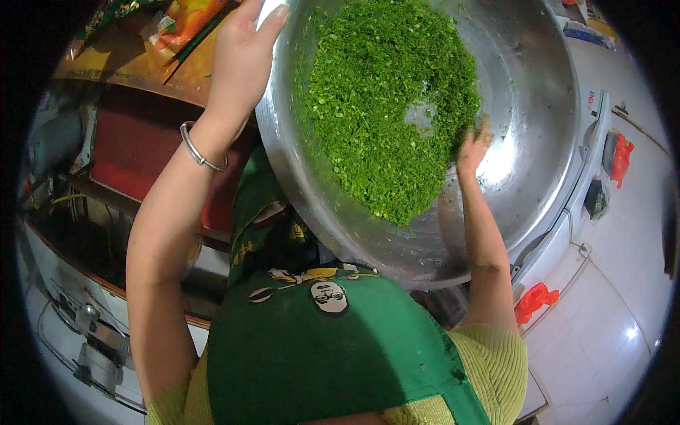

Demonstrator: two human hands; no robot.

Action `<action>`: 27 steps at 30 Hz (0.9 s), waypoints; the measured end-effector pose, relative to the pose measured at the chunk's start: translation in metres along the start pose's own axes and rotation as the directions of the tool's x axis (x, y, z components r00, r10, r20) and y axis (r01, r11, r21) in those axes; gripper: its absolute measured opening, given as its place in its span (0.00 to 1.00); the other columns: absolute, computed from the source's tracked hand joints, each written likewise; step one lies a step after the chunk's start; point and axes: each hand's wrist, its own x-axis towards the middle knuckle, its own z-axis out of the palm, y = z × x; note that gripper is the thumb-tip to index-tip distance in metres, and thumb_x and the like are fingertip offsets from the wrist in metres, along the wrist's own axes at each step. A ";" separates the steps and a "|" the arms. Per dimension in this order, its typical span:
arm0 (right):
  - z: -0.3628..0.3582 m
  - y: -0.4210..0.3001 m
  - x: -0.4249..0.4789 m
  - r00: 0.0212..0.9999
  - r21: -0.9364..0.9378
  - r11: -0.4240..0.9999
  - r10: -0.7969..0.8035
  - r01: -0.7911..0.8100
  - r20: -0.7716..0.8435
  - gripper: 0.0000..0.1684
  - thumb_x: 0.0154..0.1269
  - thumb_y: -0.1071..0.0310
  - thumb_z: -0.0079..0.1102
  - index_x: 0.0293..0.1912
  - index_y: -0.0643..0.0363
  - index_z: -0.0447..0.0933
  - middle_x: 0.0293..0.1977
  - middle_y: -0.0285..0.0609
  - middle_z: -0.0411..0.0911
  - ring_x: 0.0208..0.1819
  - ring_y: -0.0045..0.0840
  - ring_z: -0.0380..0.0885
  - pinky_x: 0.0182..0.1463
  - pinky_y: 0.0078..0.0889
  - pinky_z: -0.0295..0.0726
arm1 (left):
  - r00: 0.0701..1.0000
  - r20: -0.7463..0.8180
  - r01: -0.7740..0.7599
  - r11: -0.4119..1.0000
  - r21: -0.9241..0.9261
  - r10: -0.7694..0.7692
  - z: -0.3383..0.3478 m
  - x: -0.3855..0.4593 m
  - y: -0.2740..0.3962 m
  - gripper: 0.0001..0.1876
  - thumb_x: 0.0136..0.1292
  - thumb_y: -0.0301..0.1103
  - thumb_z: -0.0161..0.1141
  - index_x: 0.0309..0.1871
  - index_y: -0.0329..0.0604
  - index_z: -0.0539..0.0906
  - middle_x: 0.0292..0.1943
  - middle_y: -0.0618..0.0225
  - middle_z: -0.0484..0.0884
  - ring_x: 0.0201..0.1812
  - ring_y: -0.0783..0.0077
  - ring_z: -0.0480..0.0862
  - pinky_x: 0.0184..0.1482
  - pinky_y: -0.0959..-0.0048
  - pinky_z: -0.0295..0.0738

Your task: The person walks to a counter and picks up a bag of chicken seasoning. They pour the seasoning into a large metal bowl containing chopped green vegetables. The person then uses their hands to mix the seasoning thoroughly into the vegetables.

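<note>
A large, round metal basin fills the upper middle of the view, its near side over my green apron. Finely chopped green herbs lie in a broad mass on its left and middle, with bare metal showing through a gap. My left hand grips the basin's left rim, thumb on the upper side; its other fingers are mostly hidden. Inside the basin, my right hand touches the right edge of the herbs. It is blurred, and some fingertips may be hidden by the greens.
A wooden surface with an orange plastic package is at the upper left, above a dark red panel. Right of the basin, red plastic bags and a dark bundle lie by a white-edged appliance and pale tiles.
</note>
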 end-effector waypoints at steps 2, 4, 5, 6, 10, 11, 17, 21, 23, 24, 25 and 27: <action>0.019 0.029 0.016 0.982 0.009 0.987 0.162 -0.162 -0.096 0.26 0.65 0.61 0.43 0.62 0.58 0.61 0.60 0.51 0.63 0.61 0.43 0.62 0.64 0.39 0.59 | 0.998 -0.044 0.044 0.988 0.150 -0.038 -0.001 -0.001 -0.013 0.18 0.66 0.32 0.49 0.56 0.31 0.71 0.49 0.66 0.77 0.48 0.78 0.74 0.53 0.79 0.66; 0.032 0.020 0.025 0.968 0.134 0.961 0.250 -0.243 -0.033 0.27 0.66 0.60 0.42 0.63 0.56 0.60 0.62 0.51 0.61 0.61 0.44 0.62 0.64 0.40 0.59 | 0.997 -0.065 0.052 0.965 0.257 -0.036 -0.001 0.000 -0.016 0.19 0.66 0.33 0.49 0.57 0.32 0.71 0.49 0.66 0.78 0.48 0.79 0.74 0.53 0.79 0.66; 0.055 0.033 0.025 0.990 -0.016 0.990 0.137 -0.137 -0.031 0.29 0.66 0.58 0.42 0.65 0.55 0.57 0.63 0.49 0.60 0.62 0.44 0.60 0.65 0.39 0.58 | 0.998 -0.055 0.033 0.958 0.284 -0.019 0.001 0.001 -0.016 0.19 0.66 0.33 0.49 0.56 0.32 0.72 0.49 0.66 0.78 0.48 0.79 0.74 0.53 0.79 0.66; 0.057 -0.043 0.031 0.961 0.214 0.937 0.260 -0.275 0.098 0.30 0.67 0.60 0.42 0.66 0.54 0.54 0.64 0.49 0.57 0.64 0.42 0.57 0.67 0.37 0.55 | 0.996 -0.086 0.030 0.938 0.344 -0.001 -0.007 -0.004 -0.015 0.19 0.66 0.33 0.49 0.56 0.32 0.72 0.49 0.66 0.78 0.48 0.79 0.74 0.54 0.79 0.65; 0.052 -0.139 0.008 0.918 0.694 0.720 -0.281 0.009 0.279 0.31 0.61 0.69 0.43 0.65 0.55 0.56 0.66 0.45 0.54 0.68 0.36 0.50 0.70 0.34 0.45 | 0.998 -0.056 0.005 0.989 0.146 0.003 -0.003 -0.002 -0.012 0.18 0.66 0.28 0.49 0.56 0.28 0.70 0.50 0.65 0.77 0.50 0.77 0.74 0.55 0.78 0.65; 0.035 -0.153 0.002 0.860 0.613 0.770 -0.423 0.176 0.285 0.31 0.58 0.70 0.44 0.63 0.54 0.60 0.65 0.46 0.56 0.67 0.38 0.52 0.69 0.34 0.48 | 0.998 -0.070 0.013 0.989 0.148 -0.002 -0.004 -0.003 -0.011 0.18 0.65 0.28 0.50 0.56 0.28 0.70 0.49 0.64 0.77 0.50 0.77 0.74 0.54 0.78 0.65; 0.026 0.027 0.044 0.974 -0.014 0.992 0.122 -0.127 -0.193 0.24 0.66 0.65 0.40 0.61 0.57 0.63 0.63 0.54 0.57 0.65 0.43 0.55 0.68 0.41 0.50 | 0.996 -0.076 0.051 0.997 0.060 -0.047 0.004 0.000 -0.009 0.16 0.66 0.27 0.49 0.55 0.28 0.71 0.48 0.63 0.77 0.49 0.77 0.74 0.54 0.77 0.66; 0.065 0.087 0.100 0.995 -0.609 0.788 0.096 -0.095 -0.031 0.21 0.66 0.59 0.40 0.50 0.60 0.73 0.59 0.52 0.65 0.59 0.43 0.64 0.59 0.42 0.66 | 0.997 -0.055 0.066 0.983 0.169 -0.058 0.005 -0.002 0.003 0.16 0.67 0.27 0.48 0.56 0.28 0.70 0.49 0.64 0.76 0.50 0.77 0.74 0.55 0.77 0.65; 0.098 0.067 0.142 1.000 -0.294 0.956 -0.018 0.014 -0.013 0.21 0.66 0.58 0.40 0.51 0.58 0.74 0.56 0.50 0.68 0.55 0.44 0.69 0.56 0.39 0.68 | 0.995 -0.048 0.087 0.994 0.064 -0.084 0.008 -0.001 0.002 0.17 0.67 0.27 0.48 0.56 0.28 0.69 0.50 0.64 0.76 0.50 0.78 0.73 0.55 0.77 0.65; 0.115 0.016 0.155 0.999 0.087 0.995 -0.041 0.041 0.002 0.22 0.66 0.58 0.41 0.52 0.58 0.73 0.55 0.50 0.70 0.54 0.42 0.70 0.56 0.37 0.68 | 0.993 -0.066 0.103 0.994 0.035 -0.101 0.005 -0.003 0.003 0.17 0.67 0.27 0.47 0.57 0.28 0.69 0.50 0.64 0.76 0.50 0.78 0.73 0.55 0.78 0.65; 0.121 -0.041 0.164 0.998 0.444 0.894 -0.061 0.052 0.006 0.22 0.65 0.57 0.41 0.54 0.58 0.72 0.53 0.50 0.72 0.53 0.40 0.71 0.56 0.35 0.68 | 0.991 -0.082 0.110 0.993 0.051 -0.105 0.002 -0.005 0.002 0.17 0.67 0.27 0.48 0.57 0.28 0.68 0.50 0.64 0.75 0.50 0.78 0.73 0.55 0.78 0.65; 0.111 -0.087 0.170 0.925 0.647 0.714 0.001 -0.267 0.381 0.23 0.65 0.55 0.43 0.54 0.56 0.73 0.54 0.47 0.72 0.54 0.36 0.71 0.58 0.35 0.67 | 0.991 -0.080 0.113 0.992 0.052 -0.109 0.005 -0.003 0.001 0.17 0.67 0.26 0.48 0.57 0.29 0.68 0.50 0.65 0.75 0.50 0.79 0.73 0.55 0.78 0.65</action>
